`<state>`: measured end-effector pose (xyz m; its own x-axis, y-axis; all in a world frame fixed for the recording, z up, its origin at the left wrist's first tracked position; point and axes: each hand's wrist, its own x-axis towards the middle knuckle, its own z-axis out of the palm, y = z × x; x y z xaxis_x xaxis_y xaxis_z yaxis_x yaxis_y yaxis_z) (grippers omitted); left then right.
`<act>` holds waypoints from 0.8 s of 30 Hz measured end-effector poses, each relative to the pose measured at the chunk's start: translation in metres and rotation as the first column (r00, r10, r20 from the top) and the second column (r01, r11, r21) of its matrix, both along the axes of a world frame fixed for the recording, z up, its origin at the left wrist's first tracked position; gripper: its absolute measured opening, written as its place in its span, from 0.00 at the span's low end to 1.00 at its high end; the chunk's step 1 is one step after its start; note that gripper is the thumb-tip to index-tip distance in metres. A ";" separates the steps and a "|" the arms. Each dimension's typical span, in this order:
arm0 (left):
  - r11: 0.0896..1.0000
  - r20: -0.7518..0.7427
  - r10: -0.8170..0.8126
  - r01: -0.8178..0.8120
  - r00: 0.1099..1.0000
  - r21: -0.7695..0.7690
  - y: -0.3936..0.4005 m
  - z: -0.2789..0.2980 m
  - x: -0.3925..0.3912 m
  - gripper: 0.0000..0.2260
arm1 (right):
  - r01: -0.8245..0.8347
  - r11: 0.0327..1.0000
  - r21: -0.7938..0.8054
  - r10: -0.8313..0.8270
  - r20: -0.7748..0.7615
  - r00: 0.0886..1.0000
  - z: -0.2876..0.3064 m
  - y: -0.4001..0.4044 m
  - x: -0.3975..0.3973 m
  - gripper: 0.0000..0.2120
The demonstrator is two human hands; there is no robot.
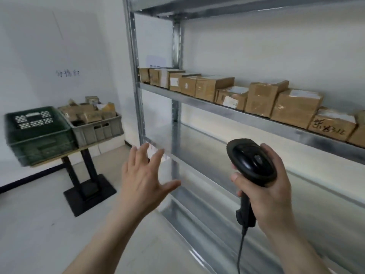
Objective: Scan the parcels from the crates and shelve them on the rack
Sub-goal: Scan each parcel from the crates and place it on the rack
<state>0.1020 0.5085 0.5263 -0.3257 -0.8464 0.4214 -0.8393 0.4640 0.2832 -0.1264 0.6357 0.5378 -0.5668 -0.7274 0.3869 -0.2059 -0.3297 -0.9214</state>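
Note:
My right hand [270, 194] grips a black barcode scanner [251, 161] by its handle, its cable hanging down, in front of the metal rack [217, 113]. My left hand [145, 178] is empty, fingers spread, held in the air toward the left near the rack's front post. Several brown cardboard parcels [258, 98] stand in a row on the rack's middle shelf. Far left, a grey crate [98, 130] holds several more parcels [87, 112], and a green crate [37, 133] sits beside it; its contents are hidden.
Both crates rest on a small wooden table [57, 156] with black pedestal legs [87, 186] against the white wall. The rack's lower shelves [207, 155] hold no parcels. Pale floor [39, 224] lies between me and the table.

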 end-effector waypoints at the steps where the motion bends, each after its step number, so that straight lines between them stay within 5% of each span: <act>1: 0.999 -0.007 0.034 -0.034 0.999 0.007 -0.006 -0.002 0.015 0.42 | -0.032 0.999 0.000 0.032 0.000 0.999 -0.002 -0.012 0.010 0.39; 15: 0.917 -0.018 0.393 -0.391 0.919 0.083 -0.101 -0.030 0.166 0.42 | -0.313 0.949 0.039 0.312 0.029 0.950 -0.036 -0.195 0.123 0.37; 24: 0.867 0.041 0.493 -0.494 0.869 0.059 -0.238 -0.018 0.185 0.39 | -0.401 0.909 0.116 0.392 0.092 0.915 -0.044 -0.364 0.151 0.40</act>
